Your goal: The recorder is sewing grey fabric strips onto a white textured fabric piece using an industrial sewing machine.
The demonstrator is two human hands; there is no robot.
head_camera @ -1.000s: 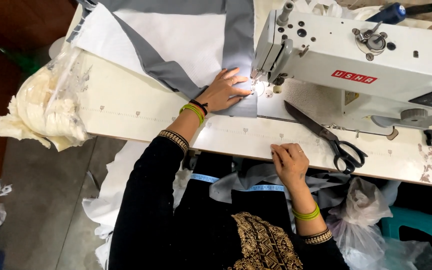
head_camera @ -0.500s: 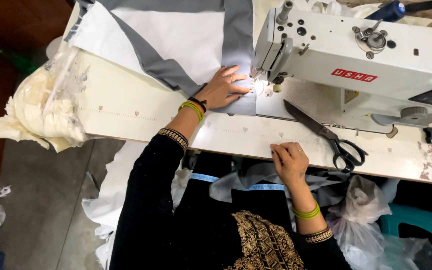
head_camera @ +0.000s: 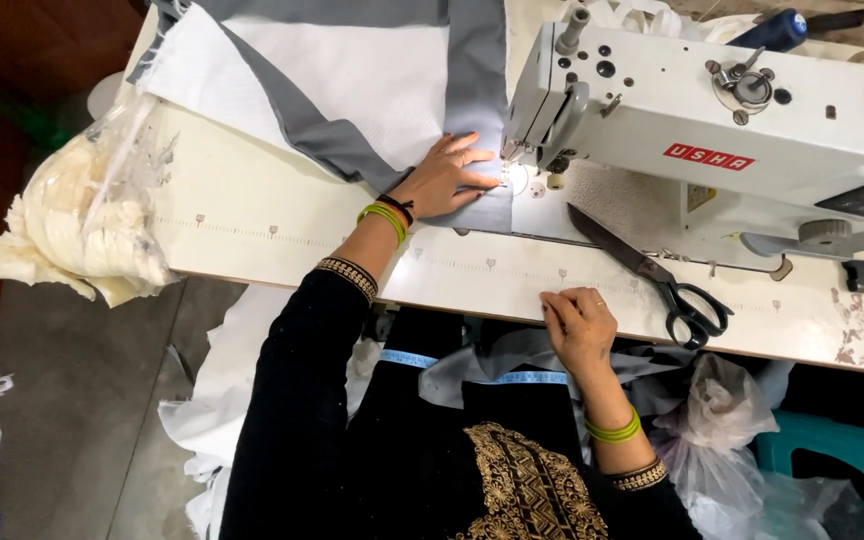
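Note:
My left hand [head_camera: 444,178] lies flat with fingers spread on a grey fabric strip [head_camera: 476,90], right beside the needle of a white sewing machine [head_camera: 712,130]. The grey strips border a white cloth panel [head_camera: 352,80] that spreads over the far side of the table. My right hand [head_camera: 578,322] rests with curled fingers on the near edge of the table [head_camera: 282,225] and holds nothing that I can see. Black-handled scissors [head_camera: 652,275] lie just to the right of it, in front of the machine.
A plastic bag of cream-coloured fabric scraps [head_camera: 87,215] sits at the table's left end. More white and grey cloth hangs below the near edge over my lap. A crumpled plastic bag [head_camera: 717,420] and a teal stool [head_camera: 847,455] are at the lower right.

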